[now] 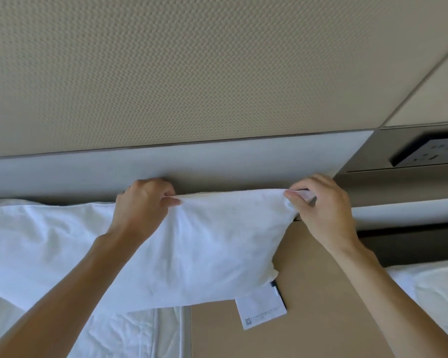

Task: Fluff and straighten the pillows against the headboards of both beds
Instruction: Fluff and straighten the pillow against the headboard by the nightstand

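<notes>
A white pillow (204, 244) stands against the grey padded headboard (217, 161) of the left bed. My left hand (142, 205) pinches its top edge near the middle. My right hand (323, 205) grips its top right corner, which overhangs the brown nightstand. A white care label (261, 308) hangs from the pillow's lower right corner. A second white pillow (36, 228) lies to the left, along the same headboard, partly behind my left arm.
A brown nightstand top (321, 306) sits between the beds. A black socket panel (429, 151) is set in the wall at the right. The other bed's white bedding (435, 288) shows at the right edge, and a rumpled white sheet (130, 332) lies below.
</notes>
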A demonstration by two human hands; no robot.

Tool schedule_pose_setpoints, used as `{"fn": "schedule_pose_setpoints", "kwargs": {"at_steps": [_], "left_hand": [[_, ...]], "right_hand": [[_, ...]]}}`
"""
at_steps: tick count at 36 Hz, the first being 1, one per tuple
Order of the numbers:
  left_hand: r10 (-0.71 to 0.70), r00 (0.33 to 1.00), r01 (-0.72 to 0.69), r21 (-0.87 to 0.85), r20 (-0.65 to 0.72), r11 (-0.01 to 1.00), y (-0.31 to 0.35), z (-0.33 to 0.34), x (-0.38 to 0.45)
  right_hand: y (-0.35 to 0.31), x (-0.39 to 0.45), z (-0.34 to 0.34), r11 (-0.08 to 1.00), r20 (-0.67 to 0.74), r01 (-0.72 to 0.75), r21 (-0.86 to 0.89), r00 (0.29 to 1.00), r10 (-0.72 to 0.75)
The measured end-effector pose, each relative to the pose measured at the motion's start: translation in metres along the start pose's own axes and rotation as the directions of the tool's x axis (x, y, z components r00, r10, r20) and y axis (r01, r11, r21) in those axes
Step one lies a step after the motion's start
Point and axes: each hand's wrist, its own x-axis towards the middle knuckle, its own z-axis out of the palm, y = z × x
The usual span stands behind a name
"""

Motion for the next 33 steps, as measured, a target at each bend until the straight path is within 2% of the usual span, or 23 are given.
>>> {"fn": "schedule_pose_setpoints", "kwargs": {"at_steps": [3,5,7,9,11,13,15,17,18,19,21,23,24,27,30,33], "left_hand": [[0.076,0.994,-0.068,-0.110,0.074,0.992,0.020,0.000,0.007],[0.140,0.980,-0.107,-0.212,0.145,0.971,0.044,0.002,0.015],[0.208,0.950,-0.132,-0.302,0.234,0.944,0.076,0.008,0.021],[0.274,0.907,-0.187,-0.277,0.321,0.942,0.111,0.020,0.026],[0.288,0.899,-0.244,-0.170,0.329,0.955,0.142,0.032,0.027],[0.267,0.922,-0.240,-0.127,0.282,0.962,0.169,0.041,0.031],[0.268,0.940,-0.249,-0.109,0.214,0.962,0.184,0.044,0.037],[0.272,0.946,-0.257,-0.102,0.177,0.961,0.188,0.043,0.040],[0.276,0.948,-0.262,-0.106,0.158,0.959,0.187,0.042,0.040],[0.282,0.950,-0.269,-0.104,0.132,0.957,0.185,0.041,0.039],[0.281,0.957,-0.274,-0.088,0.078,0.958,0.180,0.039,0.037],[0.264,0.964,-0.260,-0.090,0.035,0.961,0.174,0.037,0.036],[0.260,0.965,-0.257,-0.096,0.020,0.962,0.172,0.036,0.036],[0.267,0.963,-0.267,-0.122,-0.017,0.956,0.171,0.038,0.035],[0.268,0.962,-0.274,-0.158,-0.058,0.949,0.173,0.040,0.035],[0.269,0.960,-0.278,-0.162,-0.077,0.947,0.173,0.041,0.037]], "right_hand": [[0.015,-0.006,0.002,0.934,0.126,-0.296,0.201,0.953,0.275],[0.020,-0.005,0.002,0.913,0.134,-0.355,0.200,0.933,0.333],[0.017,0.002,-0.002,0.930,0.053,-0.304,0.206,0.953,0.299],[0.008,0.011,-0.007,0.953,-0.031,-0.194,0.232,0.978,0.207],[-0.001,0.016,-0.007,0.958,-0.049,-0.097,0.269,0.992,0.114],[-0.002,0.015,-0.008,0.942,-0.006,-0.074,0.326,0.997,0.080],[0.006,0.010,-0.008,0.864,0.090,-0.156,0.478,0.988,0.129],[0.020,0.001,-0.005,0.666,0.256,-0.318,0.675,0.947,0.194],[0.028,-0.005,0.001,0.585,0.347,-0.394,0.709,0.917,0.197],[0.036,-0.013,0.011,0.557,0.440,-0.470,0.685,0.876,0.197],[0.048,-0.033,0.043,0.599,0.608,-0.610,0.518,0.756,0.243],[0.057,-0.055,0.080,0.640,0.699,-0.688,0.344,0.642,0.315],[0.061,-0.065,0.097,0.656,0.709,-0.693,0.298,0.621,0.334],[0.076,-0.092,0.137,0.694,0.707,-0.687,0.214,0.599,0.376],[0.097,-0.115,0.162,0.763,0.706,-0.646,0.025,0.552,0.444],[0.111,-0.131,0.171,0.852,0.645,-0.503,-0.145,0.605,0.467]]}}
